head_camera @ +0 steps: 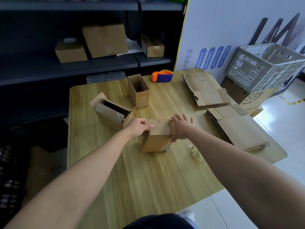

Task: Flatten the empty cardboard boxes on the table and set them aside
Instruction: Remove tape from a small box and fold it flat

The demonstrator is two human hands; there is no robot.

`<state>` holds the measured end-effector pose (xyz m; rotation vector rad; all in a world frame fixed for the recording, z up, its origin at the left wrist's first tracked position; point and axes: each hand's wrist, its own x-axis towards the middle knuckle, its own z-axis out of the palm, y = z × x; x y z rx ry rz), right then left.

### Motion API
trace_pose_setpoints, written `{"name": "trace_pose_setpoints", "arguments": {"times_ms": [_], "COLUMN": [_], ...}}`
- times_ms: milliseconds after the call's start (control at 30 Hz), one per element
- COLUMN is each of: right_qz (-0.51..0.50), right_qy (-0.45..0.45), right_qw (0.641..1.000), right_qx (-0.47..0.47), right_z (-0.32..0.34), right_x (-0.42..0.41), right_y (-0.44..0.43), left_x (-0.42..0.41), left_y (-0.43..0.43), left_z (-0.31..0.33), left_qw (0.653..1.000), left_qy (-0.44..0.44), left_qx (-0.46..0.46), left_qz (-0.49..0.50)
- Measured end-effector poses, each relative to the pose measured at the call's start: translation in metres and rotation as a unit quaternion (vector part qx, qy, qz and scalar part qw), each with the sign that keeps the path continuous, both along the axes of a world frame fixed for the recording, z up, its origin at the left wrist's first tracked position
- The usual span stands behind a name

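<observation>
A small brown cardboard box [156,138] stands in the middle of the wooden table [148,176]. My left hand [138,127] grips its top left edge with curled fingers. My right hand [180,128] lies on its top right corner, fingers spread forward and thumb down the side. A second box [110,115] with open flaps lies tilted to the left. Behind it a third open box [140,91] stands upright. Flattened boxes lie in two stacks on the right, a far stack [206,90] and a near stack [237,128].
An orange and blue tape dispenser [162,76] sits at the table's far edge. Crumpled clear tape [195,153] lies right of the held box. A grey plastic crate [267,66] rests on cartons beyond the table's right side. Dark shelves [69,66] with boxes stand behind.
</observation>
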<state>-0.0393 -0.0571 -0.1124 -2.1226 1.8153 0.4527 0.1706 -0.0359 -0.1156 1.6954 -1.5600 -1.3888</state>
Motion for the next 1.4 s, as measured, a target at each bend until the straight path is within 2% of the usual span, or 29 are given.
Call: {"name": "trace_pose_setpoints", "arguments": {"times_ms": [133,200,300,400,467,567,633,667,700,767,833,900,967,1033,1100,1167,1333,1400], "right_qz": [0.045,0.035,-0.016,-0.059,-0.075,-0.119,-0.137,-0.150,-0.166,-0.183,-0.172,-0.111,-0.015,0.069,0.117,0.128,0.128,0.130], "right_qy": [-0.117,-0.142,-0.172,-0.213,-0.234,-0.287,-0.280,-0.266,-0.256,-0.266,-0.312,-0.323,-0.237,-0.128,-0.076,-0.060,-0.017,-0.015], "right_qw": [0.991,0.988,0.985,0.975,0.969,0.950,0.948,0.950,0.950,0.943,0.931,0.938,0.971,0.989,0.990,0.989,0.991,0.991], "right_qx": [-0.043,-0.049,-0.021,-0.005,0.006,0.040,0.059,0.064,0.070,0.083,0.078,0.057,0.029,-0.009,-0.037,-0.050,-0.045,-0.027], "right_z": [-0.001,-0.005,-0.010,-0.009,-0.009,-0.016,-0.027,-0.033,-0.038,-0.040,-0.036,-0.029,-0.023,-0.022,-0.022,-0.019,-0.011,-0.011], "right_x": [0.023,0.025,0.012,0.001,-0.003,-0.007,-0.015,-0.021,-0.026,-0.028,-0.022,-0.012,-0.003,0.004,0.013,0.021,0.028,0.032], "right_y": [0.004,0.006,0.008,0.008,0.009,0.015,0.023,0.027,0.031,0.036,0.032,0.024,0.017,0.015,0.015,0.015,0.011,0.011], "left_x": [-0.017,-0.024,-0.024,-0.023,-0.023,-0.019,-0.012,-0.007,-0.002,0.004,0.001,-0.009,-0.016,-0.020,-0.020,-0.016,-0.016,-0.016], "left_y": [-0.004,-0.003,0.000,0.001,0.000,-0.001,-0.005,-0.009,-0.011,-0.012,-0.010,-0.008,-0.008,-0.006,-0.005,-0.002,0.007,0.007], "left_z": [0.011,0.014,0.017,0.019,0.018,0.013,0.009,0.007,0.004,-0.002,-0.006,-0.007,-0.008,-0.011,-0.014,-0.014,-0.006,-0.004], "left_qw": [0.998,0.996,0.983,0.947,0.908,0.850,0.811,0.819,0.857,0.934,0.967,0.983,0.977,0.954,0.939,0.940,0.952,0.948], "left_qy": [0.038,0.059,0.179,0.313,0.399,0.481,0.505,0.475,0.397,0.224,0.127,0.022,-0.115,-0.226,-0.267,-0.252,-0.226,-0.245], "left_qx": [-0.054,-0.072,-0.040,0.031,0.081,0.123,0.133,0.126,0.108,0.058,0.011,-0.059,-0.126,-0.180,-0.217,-0.231,-0.197,-0.189], "left_qz": [-0.009,-0.003,0.029,0.056,0.096,0.176,0.264,0.298,0.311,0.274,0.223,0.175,0.128,0.076,0.021,-0.016,-0.054,-0.071]}}
